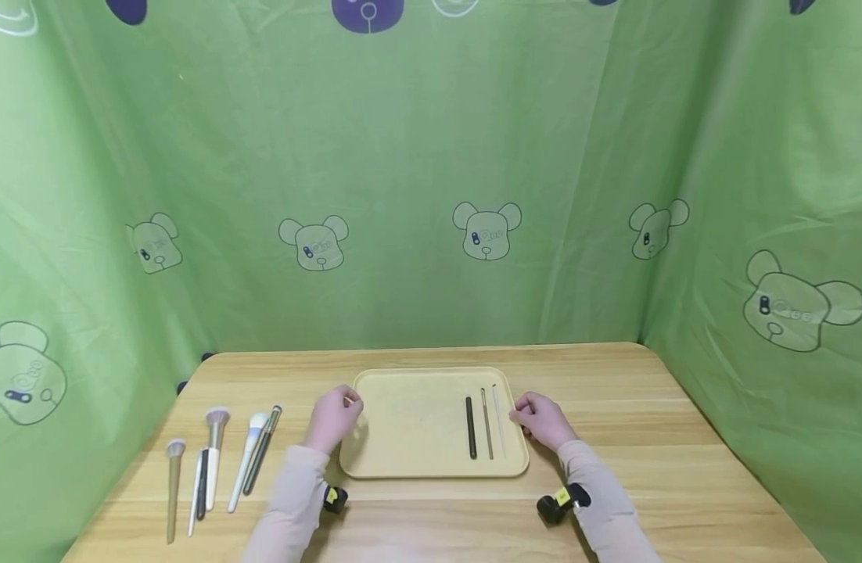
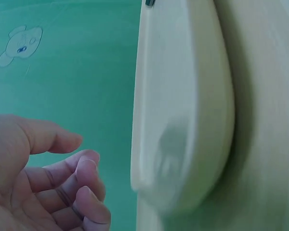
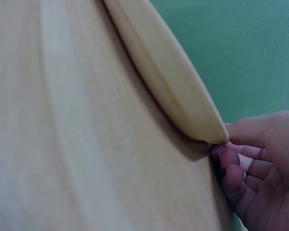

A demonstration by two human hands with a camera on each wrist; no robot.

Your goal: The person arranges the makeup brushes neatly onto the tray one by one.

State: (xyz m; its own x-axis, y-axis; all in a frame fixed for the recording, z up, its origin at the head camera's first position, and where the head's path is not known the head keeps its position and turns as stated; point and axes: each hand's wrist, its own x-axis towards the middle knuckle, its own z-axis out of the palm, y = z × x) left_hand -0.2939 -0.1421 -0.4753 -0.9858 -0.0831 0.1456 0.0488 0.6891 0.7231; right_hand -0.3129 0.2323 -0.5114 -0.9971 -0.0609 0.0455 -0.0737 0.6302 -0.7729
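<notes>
A cream tray (image 1: 403, 438) with a raised rim lies on the table. On its right part lie a short black stick-like tool (image 1: 471, 428), a thin brown brush (image 1: 487, 424) and a thin pale stick-like tool (image 1: 498, 422). My right hand (image 1: 544, 420) pinches the tray's right rim, the thumb at the top edge and fingers curled beneath, as the right wrist view shows. At the left rim, my left hand (image 1: 334, 418) hovers with loosely curled fingers (image 2: 89, 178), apart from the tray and holding nothing; its shadow falls on the tray.
Several makeup brushes lie in a loose group on the left of the wooden table (image 1: 431, 520), among them a white-handled brush (image 1: 244, 461) and a tan-handled one (image 1: 174, 493). A green curtain (image 1: 403, 305) with bear prints encloses the back and both sides.
</notes>
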